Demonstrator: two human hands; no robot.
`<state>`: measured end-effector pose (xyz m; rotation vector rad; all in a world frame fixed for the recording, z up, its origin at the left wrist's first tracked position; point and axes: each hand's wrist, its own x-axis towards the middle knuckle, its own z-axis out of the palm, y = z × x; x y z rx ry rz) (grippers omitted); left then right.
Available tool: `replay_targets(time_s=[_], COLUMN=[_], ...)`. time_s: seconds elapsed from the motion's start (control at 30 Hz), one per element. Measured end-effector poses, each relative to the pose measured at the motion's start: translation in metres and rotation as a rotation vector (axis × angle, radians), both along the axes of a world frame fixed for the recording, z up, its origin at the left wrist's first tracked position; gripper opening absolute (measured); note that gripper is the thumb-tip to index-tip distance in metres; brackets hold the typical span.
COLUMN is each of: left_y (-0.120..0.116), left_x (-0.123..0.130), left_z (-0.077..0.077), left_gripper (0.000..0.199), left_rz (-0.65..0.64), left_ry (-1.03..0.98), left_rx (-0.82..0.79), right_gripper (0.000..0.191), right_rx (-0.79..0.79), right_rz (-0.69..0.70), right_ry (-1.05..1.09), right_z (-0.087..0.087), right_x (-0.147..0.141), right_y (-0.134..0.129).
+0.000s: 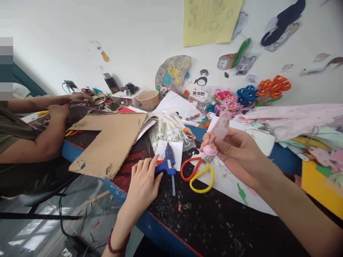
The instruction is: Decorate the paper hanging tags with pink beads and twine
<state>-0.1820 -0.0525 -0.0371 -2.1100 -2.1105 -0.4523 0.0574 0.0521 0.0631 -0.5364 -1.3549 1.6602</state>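
My left hand (144, 178) is closed about the handle of a blue hot glue gun (169, 160), which rests on a white paper piece with its nozzle pointing away and a glue stick out the back. Raised over the table, my right hand (238, 150) pinches a small pink ornament (210, 150), with a rounded glossy pink part below and a translucent pink sheet above. What lies behind its fingertips is hidden. Just below are scissors (201, 180) with one red and one yellow handle loop, lying partly on white paper (233, 185).
A cut cardboard sheet (107, 142) overhangs the table edge at left. A person's arm (40, 146) works beyond it. Behind the glue gun lie a clear bag of white pieces (171, 126) and a paper bowl (148, 100). Pipe-cleaner flowers (246, 95) stand at back right.
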Motion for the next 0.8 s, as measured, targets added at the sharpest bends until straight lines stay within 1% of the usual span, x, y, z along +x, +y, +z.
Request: replay_targets(time_s=[0.07, 0.1, 0.17, 0.23, 0.27, 0.33, 0.37, 0.4, 0.43, 0.5, 0.57, 0.63, 0.73, 0.77, 0.8], left_y=[-0.003, -0.004, -0.002, 0.004, 0.008, 0.019, 0.025, 0.031, 0.036, 0.045, 0.051, 0.056, 0.063, 0.066, 0.07], left_x=[0.002, 0.004, 0.014, 0.031, 0.041, 0.065, 0.077, 0.088, 0.099, 0.116, 0.128, 0.134, 0.136, 0.136, 0.136], left_z=[0.007, 0.012, 0.026, 0.045, 0.056, 0.078, 0.088, 0.096, 0.104, 0.115, 0.124, 0.132, 0.147, 0.152, 0.158], left_gripper=[0.049, 0.048, 0.044, 0.04, 0.036, 0.042, 0.045, 0.05, 0.051, 0.042, 0.031, 0.023, 0.018, 0.017, 0.016], left_rz=[0.019, 0.026, 0.019, -0.081, -0.156, -0.282, -0.34, -0.401, -0.46, -0.534, -0.569, -0.598, -0.672, -0.698, -0.722], left_ry=[0.021, 0.008, -0.093, -0.31, -0.425, -0.616, -0.703, -0.804, -0.888, -0.982, -0.997, -0.962, -0.884, -0.858, -0.829], left_rx=[0.029, 0.069, 0.2, 0.379, 0.427, 0.487, 0.486, 0.504, 0.527, 0.562, 0.634, 0.683, 0.686, 0.682, 0.678], right_gripper=[0.006, 0.005, 0.003, 0.006, 0.008, 0.011, 0.011, 0.011, 0.01, 0.008, 0.007, 0.005, 0.003, 0.004, 0.011], right_rx=[0.092, 0.136, 0.216, 0.291, 0.321, 0.354, 0.353, 0.343, 0.328, 0.296, 0.273, 0.268, 0.31, 0.332, 0.348], right_rz=[-0.08, -0.122, -0.2, -0.256, -0.282, -0.323, -0.345, -0.365, -0.384, -0.416, -0.441, -0.456, -0.446, -0.436, -0.428], right_ry=[-0.002, -0.003, 0.002, 0.02, 0.033, 0.071, 0.092, 0.113, 0.135, 0.178, 0.201, 0.188, 0.141, 0.138, 0.138], right_z=[0.002, 0.003, 0.005, 0.007, 0.008, 0.011, 0.012, 0.014, 0.015, 0.018, 0.022, 0.027, 0.039, 0.043, 0.048], right_x=[0.0, 0.0, 0.0, 0.0, 0.0, 0.0, 0.001, 0.001, 0.002, 0.004, 0.007, 0.013, 0.026, 0.032, 0.038], right_y=[-0.002, -0.003, -0.006, -0.011, -0.013, -0.018, -0.02, -0.022, -0.024, -0.026, -0.025, -0.023, -0.015, -0.012, -0.009])
